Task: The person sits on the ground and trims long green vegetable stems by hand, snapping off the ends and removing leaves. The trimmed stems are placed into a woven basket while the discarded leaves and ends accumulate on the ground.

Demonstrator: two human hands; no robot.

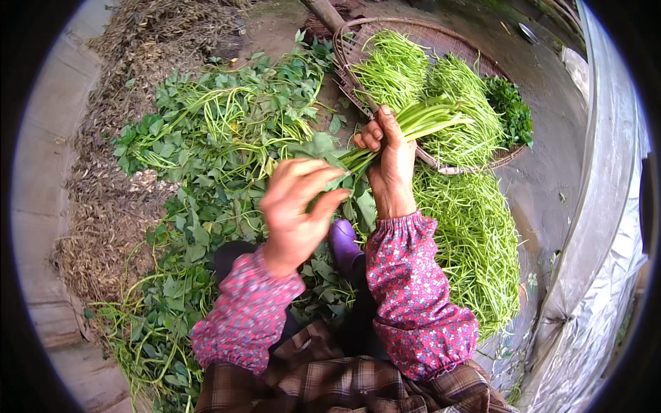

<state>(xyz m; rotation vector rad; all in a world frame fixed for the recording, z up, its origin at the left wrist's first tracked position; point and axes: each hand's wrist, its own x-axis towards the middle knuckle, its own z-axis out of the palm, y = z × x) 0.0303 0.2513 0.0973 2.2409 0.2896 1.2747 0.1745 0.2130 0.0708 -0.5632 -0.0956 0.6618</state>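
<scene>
My right hand is closed around a bunch of green leaf stalks. The cut stalk ends point right, over the rim of a woven bamboo basket. Leaves at the other end of the bunch hang toward my left hand. That hand is blurred, its thumb and fingers apart, close beside those leaves. Whether the fingertips touch a leaf is hard to tell. Below and left of my hands spreads a heap of leafy green vines, looking like sweet potato vines.
The shallow bamboo basket holds piles of stripped stalks and dark green leaves. Another large stalk pile lies on the ground at right. Dry plant litter lines the left. Plastic sheeting hangs at right. A purple shoe stands among leaves.
</scene>
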